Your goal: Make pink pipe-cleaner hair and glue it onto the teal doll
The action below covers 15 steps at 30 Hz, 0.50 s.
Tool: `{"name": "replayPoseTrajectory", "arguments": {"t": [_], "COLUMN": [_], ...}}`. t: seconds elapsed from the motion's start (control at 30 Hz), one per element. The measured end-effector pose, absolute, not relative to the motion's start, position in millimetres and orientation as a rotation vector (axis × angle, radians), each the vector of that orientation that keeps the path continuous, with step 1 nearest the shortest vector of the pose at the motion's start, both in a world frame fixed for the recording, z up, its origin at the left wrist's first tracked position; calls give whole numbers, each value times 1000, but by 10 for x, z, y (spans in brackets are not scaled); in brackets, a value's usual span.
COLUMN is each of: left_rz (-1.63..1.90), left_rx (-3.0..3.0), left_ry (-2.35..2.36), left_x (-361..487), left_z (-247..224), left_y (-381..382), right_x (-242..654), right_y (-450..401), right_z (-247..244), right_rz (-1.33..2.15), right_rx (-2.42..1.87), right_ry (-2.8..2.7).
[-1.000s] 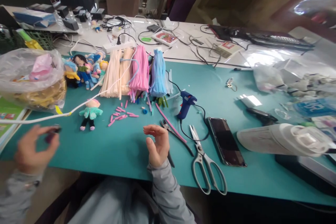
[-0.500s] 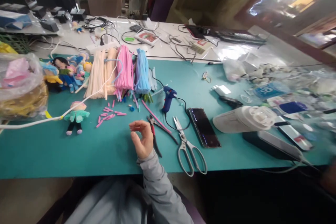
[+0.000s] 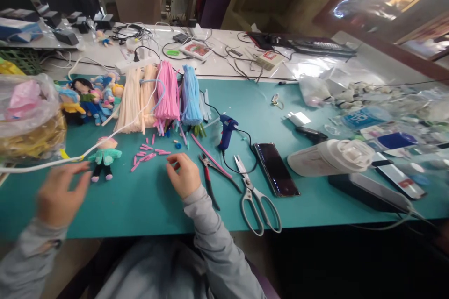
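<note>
My left hand (image 3: 63,192), slightly blurred, is at the left with its fingers apart and nothing between them, close to a small doll (image 3: 104,158) in a green top. My right hand (image 3: 183,175) hovers over the mat with curled, parted fingers and holds nothing. Just right of it lie red-and-black pliers (image 3: 207,182) and large grey scissors (image 3: 250,191). Short pink pieces (image 3: 145,155) are scattered between the hands. Behind them stand bundles of peach (image 3: 129,103), pink (image 3: 167,93) and blue (image 3: 191,98) stems.
A blue glue gun (image 3: 228,131), a phone (image 3: 276,170) and a white bottle (image 3: 326,159) are on the green mat (image 3: 140,210). Several dolls (image 3: 91,98) and a plastic bag (image 3: 28,112) lie at the left. A white cable (image 3: 115,131) crosses the left side.
My left hand has come into view at the left, beside the doll. My right hand has shifted slightly left and turned a little, its fingers lower over the mat.
</note>
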<state>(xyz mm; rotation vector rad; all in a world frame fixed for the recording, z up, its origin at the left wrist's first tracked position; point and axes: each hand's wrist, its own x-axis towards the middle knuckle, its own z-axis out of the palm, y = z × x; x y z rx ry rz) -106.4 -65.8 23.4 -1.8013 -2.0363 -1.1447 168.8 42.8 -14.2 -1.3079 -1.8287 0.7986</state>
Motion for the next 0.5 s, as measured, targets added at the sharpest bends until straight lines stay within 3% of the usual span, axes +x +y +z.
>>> {"name": "replayPoseTrajectory", "arguments": {"t": [0.1, 0.5], "left_rz": [-1075, -952], "left_rx": [-2128, -2213], "left_ry": [-1711, -1967], "left_x": [-521, -208], "left_z": [54, -114], "left_y": [-162, 164], "right_x": [1583, 1472], "right_y": [518, 509], "right_z": [-124, -140], "right_rz": [616, 454], "right_rx": [-1390, -1482], "right_ry": [-2034, -2346]}}
